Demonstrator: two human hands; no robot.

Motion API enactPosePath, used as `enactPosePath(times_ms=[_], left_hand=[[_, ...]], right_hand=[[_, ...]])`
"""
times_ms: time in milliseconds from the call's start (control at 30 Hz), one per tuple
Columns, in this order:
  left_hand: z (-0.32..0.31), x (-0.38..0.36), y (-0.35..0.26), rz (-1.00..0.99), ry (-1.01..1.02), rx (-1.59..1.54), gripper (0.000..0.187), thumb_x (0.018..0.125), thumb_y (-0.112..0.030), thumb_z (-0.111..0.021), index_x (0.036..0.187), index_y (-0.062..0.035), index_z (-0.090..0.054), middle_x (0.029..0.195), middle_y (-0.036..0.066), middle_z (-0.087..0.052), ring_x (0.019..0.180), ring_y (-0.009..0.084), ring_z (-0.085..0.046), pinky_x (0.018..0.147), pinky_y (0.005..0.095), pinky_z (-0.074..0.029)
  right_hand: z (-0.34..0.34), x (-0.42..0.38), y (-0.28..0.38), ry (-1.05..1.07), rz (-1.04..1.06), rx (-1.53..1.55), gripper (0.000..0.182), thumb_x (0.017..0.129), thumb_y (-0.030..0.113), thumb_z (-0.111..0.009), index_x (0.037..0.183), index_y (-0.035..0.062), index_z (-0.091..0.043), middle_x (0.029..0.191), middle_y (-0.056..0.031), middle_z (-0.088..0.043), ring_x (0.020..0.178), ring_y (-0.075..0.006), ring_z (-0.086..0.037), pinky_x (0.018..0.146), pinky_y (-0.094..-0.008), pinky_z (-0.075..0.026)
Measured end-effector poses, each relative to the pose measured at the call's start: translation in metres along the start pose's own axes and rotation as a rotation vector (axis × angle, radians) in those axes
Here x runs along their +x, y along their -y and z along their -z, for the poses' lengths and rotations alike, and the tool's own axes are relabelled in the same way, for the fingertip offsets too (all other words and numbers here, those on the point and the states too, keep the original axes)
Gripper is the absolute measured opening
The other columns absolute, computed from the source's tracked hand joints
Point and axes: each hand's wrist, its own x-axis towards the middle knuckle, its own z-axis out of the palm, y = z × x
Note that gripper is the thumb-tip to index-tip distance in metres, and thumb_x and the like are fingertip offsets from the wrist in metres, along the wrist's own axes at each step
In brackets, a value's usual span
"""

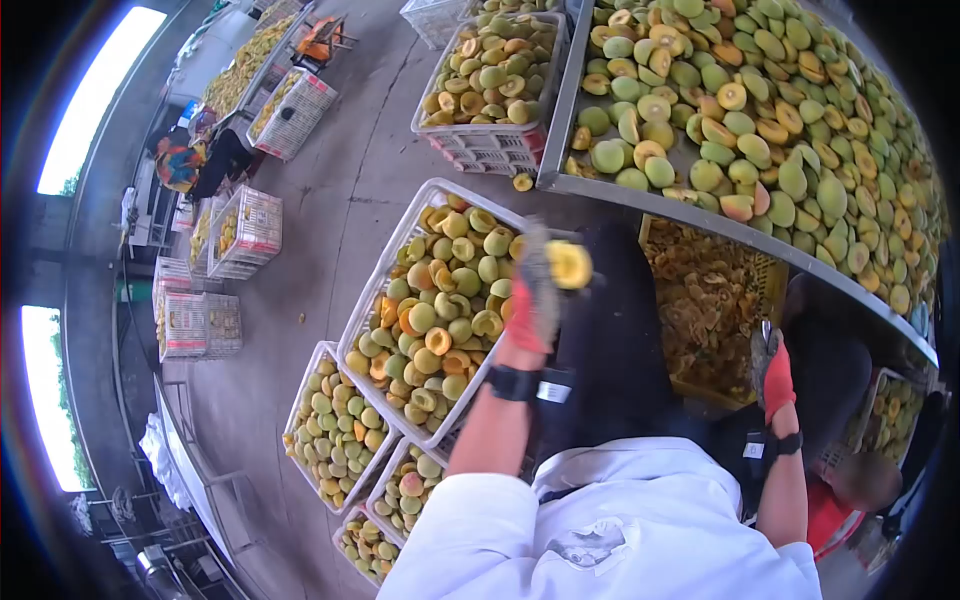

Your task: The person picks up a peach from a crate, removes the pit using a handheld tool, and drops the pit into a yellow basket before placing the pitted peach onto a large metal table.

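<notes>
Bright daylight from left windows (pixel 95 95), heavy fisheye distortion, dark corners.

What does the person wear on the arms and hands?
Both hands wear grey knit gloves with red cuffs: left hand, right hand. Each wrist carries a black band with a small white tag. The short sleeves are white; the forearms are bare.

Halved peach (pixel 569 265), yellow cut face showing, raised above a white crate (pixel 372 300) heaped with green-yellow halves

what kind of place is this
Probably a fruit-processing workshop. White crates of halved, pitted fruit stand on a concrete floor, a long metal table is heaped with more halves, and the gloved left hand holds up a cut half.
</notes>
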Motion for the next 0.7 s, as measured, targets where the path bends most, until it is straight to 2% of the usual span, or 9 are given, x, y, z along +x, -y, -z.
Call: enactPosePath(times_ms=[67, 233, 300, 367, 433, 500, 533, 600, 700], left_hand=[[0.074, 0.008, -0.010, -0.049, -0.277, 0.075, 0.056, 0.091, -0.057, -0.042, 0.103, -0.0044, -0.057, 0.087, 0.004, -0.061, 0.076, 0.0145, -0.061, 0.067, 0.0267, -0.052], [0.332, 0.048, 0.012, -0.266, -0.619, 0.467, 0.030, 0.093, -0.028, -0.052, 0.116, -0.0100, -0.053, 0.108, 0.002, -0.052, 0.091, 0.0099, -0.053, 0.078, 0.0223, -0.048], [0.315, 0.040, -0.010, -0.237, -0.667, 0.330, 0.044, 0.092, -0.028, -0.050, 0.130, -0.0068, -0.045, 0.121, 0.005, -0.050, 0.108, 0.0158, -0.049, 0.095, 0.0277, -0.040], [0.373, 0.046, 0.022, -0.012, -0.522, 0.276, 0.044, 0.098, -0.027, -0.033, 0.135, -0.0037, -0.040, 0.126, 0.007, -0.051, 0.113, 0.0183, -0.049, 0.098, 0.0299, -0.037], [0.403, 0.049, 0.038, 0.007, -0.482, 0.311, 0.049, 0.095, -0.029, -0.040, 0.136, -0.0020, -0.038, 0.133, 0.009, -0.044, 0.120, 0.0200, -0.043, 0.103, 0.0322, -0.033], [0.474, 0.079, 0.068, -0.313, -0.490, 0.442, 0.055, 0.093, -0.031, -0.046, 0.137, -0.0003, -0.036, 0.141, 0.011, -0.037, 0.127, 0.0217, -0.037, 0.107, 0.0345, -0.028], [0.353, 0.079, 0.018, -0.031, -0.714, 1.076, 0.063, 0.086, -0.027, -0.058, 0.138, -0.0018, -0.033, 0.134, 0.023, -0.041, 0.122, 0.0314, -0.043, 0.104, 0.0376, -0.033], [0.232, 0.095, -0.020, -0.277, -0.887, 1.526, 0.057, 0.085, -0.017, -0.057, 0.136, -0.0028, -0.036, 0.136, 0.022, -0.039, 0.125, 0.0318, -0.039, 0.105, 0.0386, -0.032], [0.161, 0.144, -0.026, -0.522, -0.434, 0.917, 0.054, 0.082, -0.003, -0.054, 0.134, -0.0025, -0.039, 0.137, 0.019, -0.040, 0.127, 0.0289, -0.038, 0.105, 0.0394, -0.031]], right_hand=[[-0.013, -0.008, 0.005, -0.138, -0.008, 0.072, 0.044, 0.094, 0.049, -0.039, 0.115, 0.0145, -0.057, 0.093, 0.0067, -0.062, 0.063, -0.0059, -0.050, 0.049, -0.0229, -0.037], [0.007, 0.016, -0.019, -0.229, 0.032, 0.104, 0.040, 0.094, 0.047, -0.040, 0.109, 0.0143, -0.059, 0.085, 0.0062, -0.061, 0.062, -0.0060, -0.051, 0.047, -0.0225, -0.036], [0.017, 0.022, -0.022, -0.245, 0.066, 0.128, 0.039, 0.094, 0.046, -0.041, 0.106, 0.0146, -0.061, 0.079, 0.0059, -0.060, 0.058, -0.0063, -0.051, 0.045, -0.0226, -0.036], [-0.002, 0.009, -0.011, -0.165, -0.102, 0.113, 0.039, 0.094, 0.047, -0.041, 0.095, 0.0153, -0.064, 0.064, 0.0056, -0.056, 0.046, -0.0080, -0.046, 0.040, -0.0232, -0.033], [-0.029, -0.001, -0.008, -0.321, 0.036, -0.032, 0.042, 0.093, 0.049, -0.041, 0.090, 0.0150, -0.065, 0.057, 0.0046, -0.055, 0.038, -0.0094, -0.043, 0.036, -0.0242, -0.031], [-0.015, 0.004, -0.015, -0.191, -0.056, 0.259, 0.037, 0.097, 0.034, -0.040, 0.106, 0.0049, -0.061, 0.084, -0.0042, -0.065, 0.075, -0.0130, -0.064, 0.065, -0.0246, -0.052], [-0.020, 0.000, -0.011, -0.231, -0.038, 0.167, 0.036, 0.097, 0.032, -0.041, 0.104, 0.0035, -0.061, 0.087, -0.0055, -0.064, 0.077, -0.0139, -0.064, 0.067, -0.0251, -0.053], [-0.035, -0.002, -0.011, -0.280, -0.034, 0.294, 0.032, 0.096, 0.029, -0.044, 0.101, 0.0018, -0.060, 0.092, -0.0074, -0.063, 0.080, -0.0160, -0.063, 0.071, -0.0254, -0.054], [-0.056, -0.007, -0.005, -0.317, 0.028, 0.587, 0.026, 0.093, 0.027, -0.051, 0.097, 0.0028, -0.059, 0.091, -0.0077, -0.063, 0.081, -0.0176, -0.063, 0.073, -0.0240, -0.054]])
